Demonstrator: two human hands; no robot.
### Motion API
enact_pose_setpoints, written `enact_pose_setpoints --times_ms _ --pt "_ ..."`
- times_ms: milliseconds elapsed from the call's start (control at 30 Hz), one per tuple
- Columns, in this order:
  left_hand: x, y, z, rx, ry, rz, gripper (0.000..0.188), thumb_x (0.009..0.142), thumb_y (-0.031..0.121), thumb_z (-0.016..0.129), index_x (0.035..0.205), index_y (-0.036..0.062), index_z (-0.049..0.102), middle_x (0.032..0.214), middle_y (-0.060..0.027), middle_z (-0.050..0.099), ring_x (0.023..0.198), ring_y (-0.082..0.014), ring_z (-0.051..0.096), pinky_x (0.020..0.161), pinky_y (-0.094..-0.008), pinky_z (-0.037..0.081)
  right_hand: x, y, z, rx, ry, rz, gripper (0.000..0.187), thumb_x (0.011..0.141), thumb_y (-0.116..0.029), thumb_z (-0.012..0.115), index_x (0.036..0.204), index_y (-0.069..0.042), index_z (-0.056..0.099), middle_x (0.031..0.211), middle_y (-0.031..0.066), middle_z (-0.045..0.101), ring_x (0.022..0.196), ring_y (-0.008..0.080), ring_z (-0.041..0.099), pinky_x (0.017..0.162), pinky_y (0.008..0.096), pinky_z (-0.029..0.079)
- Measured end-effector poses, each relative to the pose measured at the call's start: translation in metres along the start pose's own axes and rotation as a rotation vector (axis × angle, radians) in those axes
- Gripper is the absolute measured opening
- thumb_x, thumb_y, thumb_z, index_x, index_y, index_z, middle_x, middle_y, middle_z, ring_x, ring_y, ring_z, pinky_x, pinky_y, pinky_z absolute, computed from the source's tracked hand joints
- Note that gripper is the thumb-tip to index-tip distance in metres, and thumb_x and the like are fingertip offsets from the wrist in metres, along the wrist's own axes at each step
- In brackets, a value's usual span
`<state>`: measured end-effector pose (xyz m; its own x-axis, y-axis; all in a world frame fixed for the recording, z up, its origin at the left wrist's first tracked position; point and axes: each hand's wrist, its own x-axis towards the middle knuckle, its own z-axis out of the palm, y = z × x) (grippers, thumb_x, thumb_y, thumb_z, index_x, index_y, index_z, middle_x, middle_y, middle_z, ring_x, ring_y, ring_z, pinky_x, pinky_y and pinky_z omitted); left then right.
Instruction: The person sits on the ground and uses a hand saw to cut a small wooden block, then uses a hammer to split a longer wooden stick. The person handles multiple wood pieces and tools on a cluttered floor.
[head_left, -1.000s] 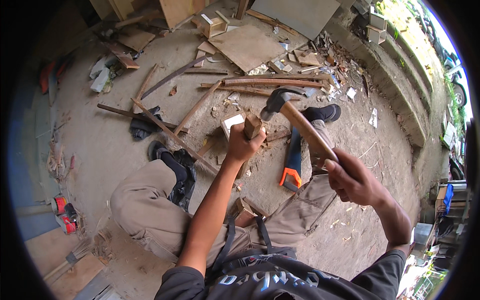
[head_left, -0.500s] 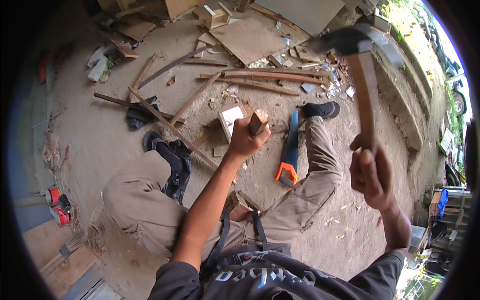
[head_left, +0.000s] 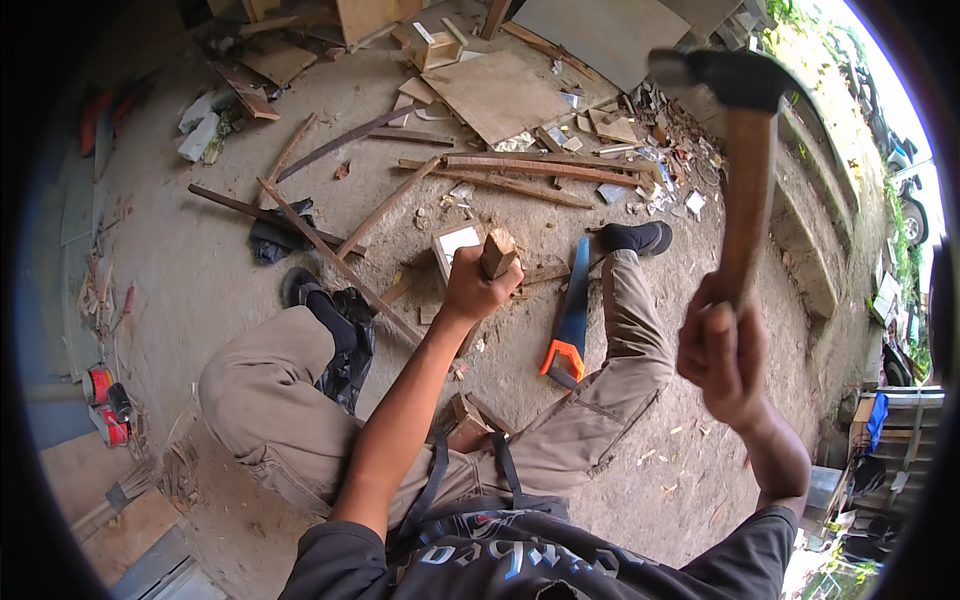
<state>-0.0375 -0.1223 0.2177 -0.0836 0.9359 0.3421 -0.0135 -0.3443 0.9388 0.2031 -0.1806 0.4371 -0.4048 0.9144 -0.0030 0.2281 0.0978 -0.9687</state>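
My left hand (head_left: 476,290) is closed around a short wooden stick (head_left: 498,250) whose cut end points up. Just behind it sits a small wooden box or block with a white face (head_left: 457,242), partly hidden by the hand. My right hand (head_left: 724,350) grips a hammer (head_left: 748,195) by its wooden handle, raised at the right with the dark head uppermost and apart from the stick. A handsaw (head_left: 573,310) with a blue blade and orange grip lies on the ground between my legs. Whatever the stick's lower end rests on is hidden.
Long wooden strips (head_left: 540,168) lie across the ground ahead. A plywood sheet (head_left: 495,95) and scraps are farther back. A black plastic bag (head_left: 280,235) lies left, red spools (head_left: 105,405) at far left. Concrete steps (head_left: 800,240) rise on the right. A wooden piece (head_left: 467,425) lies near my lap.
The hammer has shifted slightly, and its head now shows more sharply. My left hand still holds the stick; the whole view has moved a little.
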Motion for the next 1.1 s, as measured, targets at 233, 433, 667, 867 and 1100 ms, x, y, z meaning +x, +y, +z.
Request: enact_pose_setpoints --times_ms 233,433,667,867,1100 --pt "-0.002 -0.003 -0.005 -0.057 -0.021 -0.046 0.020 0.079 0.007 0.063 0.062 0.0020 0.054 0.049 -0.0001 0.050 0.049 -0.0054 0.048 0.046 -0.0281 0.038 -0.010 -0.031 -0.004 -0.376 -0.306 0.578 0.022 0.101 -0.025 0.048 0.102 -0.003 0.050 0.071 0.0007 0.051 0.059 0.0080 0.049 0.051 0.0291 0.041" --pt "0.001 -0.001 -0.002 -0.007 0.031 0.028 0.019 0.078 0.006 0.062 0.062 0.0021 0.054 0.049 -0.0002 0.050 0.048 -0.0061 0.048 0.045 -0.0286 0.038 0.007 -0.049 -0.002 -0.056 0.024 -0.068 0.030 0.102 -0.031 0.043 0.098 -0.002 0.048 0.068 -0.0019 0.048 0.051 0.0025 0.043 0.042 0.0196 0.033" --pt "0.000 0.003 0.001 -0.021 -0.025 -0.053 0.019 0.078 0.008 0.062 0.062 0.0014 0.055 0.050 -0.0028 0.051 0.049 -0.0078 0.049 0.046 -0.0298 0.039 -0.001 -0.010 0.019 -0.434 -0.270 0.329 0.019 0.101 -0.024 0.050 0.098 -0.006 0.050 0.065 -0.0037 0.045 0.052 0.0058 0.044 0.043 0.0240 0.034" --pt "0.000 0.002 -0.005 0.012 -0.034 -0.027 0.021 0.079 0.009 0.063 0.061 0.0012 0.054 0.048 -0.0029 0.051 0.048 -0.0084 0.049 0.046 -0.0310 0.039 0.018 -0.044 0.026 -0.074 0.063 0.166 0.026 0.103 -0.031 0.043 0.096 -0.006 0.045 0.059 -0.0064 0.036 0.042 0.0007 0.028 0.034 0.0210 0.022" --pt "-0.002 0.007 -0.003 0.020 -0.025 -0.067 0.022 0.078 0.009 0.063 0.060 0.0013 0.054 0.048 -0.0025 0.050 0.048 -0.0078 0.049 0.046 -0.0300 0.039 0.002 -0.026 0.028 -0.431 -0.346 0.482 0.016 0.098 -0.014 0.050 0.103 0.001 0.051 0.070 0.0093 0.053 0.063 0.0187 0.055 0.056 0.0368 0.043"
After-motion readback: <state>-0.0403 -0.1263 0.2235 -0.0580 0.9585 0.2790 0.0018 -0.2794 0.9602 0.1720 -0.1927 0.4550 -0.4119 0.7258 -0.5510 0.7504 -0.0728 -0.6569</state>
